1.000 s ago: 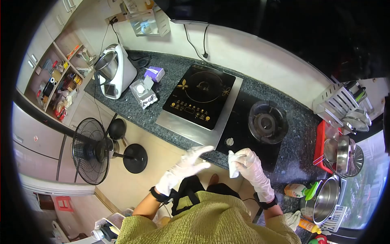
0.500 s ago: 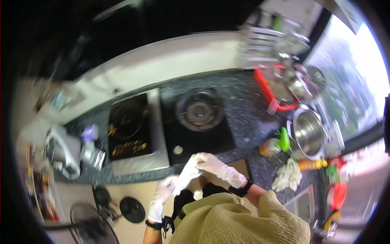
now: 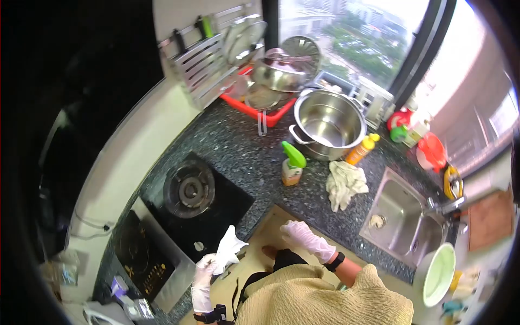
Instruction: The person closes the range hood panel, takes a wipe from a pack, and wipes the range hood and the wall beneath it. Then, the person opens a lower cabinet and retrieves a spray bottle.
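My left hand (image 3: 205, 269), in a white glove, is closed on a thin white cloth (image 3: 229, 249), crumpled and standing up from the fingers. The cloth is beside the front corner of the black gas hob (image 3: 225, 197). My right hand (image 3: 303, 236), also gloved, is apart from it in front of the counter edge, its fingers loosely stretched and holding nothing. Beyond that hand, on the dark counter, are a spray bottle with a green head (image 3: 291, 168) and a crumpled cream rag (image 3: 345, 185).
A steel pot (image 3: 329, 123) stands near the window beside a yellow bottle (image 3: 363, 149). A red dish rack (image 3: 238, 106) holds pans. To the right is the steel sink (image 3: 391, 201), with a pale green basin (image 3: 439, 275). An induction cooker (image 3: 142, 259) lies left.
My hands have parted: the left keeps the white cloth, the right has let go and moved right. The view has turned right, toward the window and sink.
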{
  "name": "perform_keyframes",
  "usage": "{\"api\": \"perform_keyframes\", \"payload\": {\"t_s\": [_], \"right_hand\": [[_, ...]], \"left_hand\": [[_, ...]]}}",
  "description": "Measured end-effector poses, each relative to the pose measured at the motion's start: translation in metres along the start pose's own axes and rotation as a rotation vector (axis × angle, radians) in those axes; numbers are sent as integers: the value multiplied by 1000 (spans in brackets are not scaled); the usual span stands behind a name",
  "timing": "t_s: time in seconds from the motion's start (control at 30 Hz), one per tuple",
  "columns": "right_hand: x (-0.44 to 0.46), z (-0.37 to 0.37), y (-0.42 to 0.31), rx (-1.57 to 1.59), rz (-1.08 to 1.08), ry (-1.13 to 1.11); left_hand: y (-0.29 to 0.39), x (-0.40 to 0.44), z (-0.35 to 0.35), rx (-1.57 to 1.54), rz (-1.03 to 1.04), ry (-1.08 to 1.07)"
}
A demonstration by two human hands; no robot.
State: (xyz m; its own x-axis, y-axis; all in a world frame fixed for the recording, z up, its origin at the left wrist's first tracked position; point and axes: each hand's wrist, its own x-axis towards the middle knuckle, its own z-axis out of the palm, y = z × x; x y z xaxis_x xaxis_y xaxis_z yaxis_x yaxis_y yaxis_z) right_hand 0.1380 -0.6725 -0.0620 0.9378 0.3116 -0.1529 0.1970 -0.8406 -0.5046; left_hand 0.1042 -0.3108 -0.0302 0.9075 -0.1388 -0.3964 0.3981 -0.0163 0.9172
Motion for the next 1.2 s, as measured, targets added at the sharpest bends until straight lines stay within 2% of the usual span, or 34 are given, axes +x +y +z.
{"api": "perform_keyframes", "payload": {"t_s": [0.03,0.13,0.17,0.27,0.43,0.53,0.6,0.67,0.7,0.73,0.77,0.8,0.87,0.9,1.0,1.07,1.13,1.2], "right_hand": [[-13,6,7,-64,35,-9],[-65,18,19,-53,140,-40],[-80,21,17,-48,173,-55],[-129,49,16,-2,283,-17],[-212,87,11,40,515,-120],[-267,133,15,13,699,-113],[-313,157,6,107,805,-55],[-351,178,-8,184,935,-77],[-369,182,-16,259,1007,-148],[-388,198,-24,314,1041,-106],[-409,217,-29,368,1069,-59],[-428,236,-34,421,1097,-8],[-462,277,-56,549,1286,105],[-477,295,-68,591,1373,141],[-510,350,-108,724,1588,202],[-521,409,-124,796,1715,178],[-530,443,-145,837,1704,141],[-529,492,-154,848,1690,147]], "left_hand": [[-3,5,0,15,27,-37],[-28,38,5,-115,-106,-111],[-40,50,7,-32,-75,-98],[-29,55,36,-42,-108,-164],[-2,61,80,-56,-38,-323],[-11,97,100,-144,80,-410],[-9,128,116,-302,69,-405],[-16,174,126,-400,147,-601],[-15,178,137,-347,63,-553],[-11,182,145,-289,-11,-496],[-16,200,143,-135,-241,-412],[-9,189,155,-107,-338,-289],[-18,199,167,-46,-336,-359],[-1,148,187,2,-227,-404],[-49,112,214,59,-250,-372],[-64,47,235,168,-243,-673],[-97,18,247,372,-448,-872],[-109,-27,257,576,-427,-1139]]}}
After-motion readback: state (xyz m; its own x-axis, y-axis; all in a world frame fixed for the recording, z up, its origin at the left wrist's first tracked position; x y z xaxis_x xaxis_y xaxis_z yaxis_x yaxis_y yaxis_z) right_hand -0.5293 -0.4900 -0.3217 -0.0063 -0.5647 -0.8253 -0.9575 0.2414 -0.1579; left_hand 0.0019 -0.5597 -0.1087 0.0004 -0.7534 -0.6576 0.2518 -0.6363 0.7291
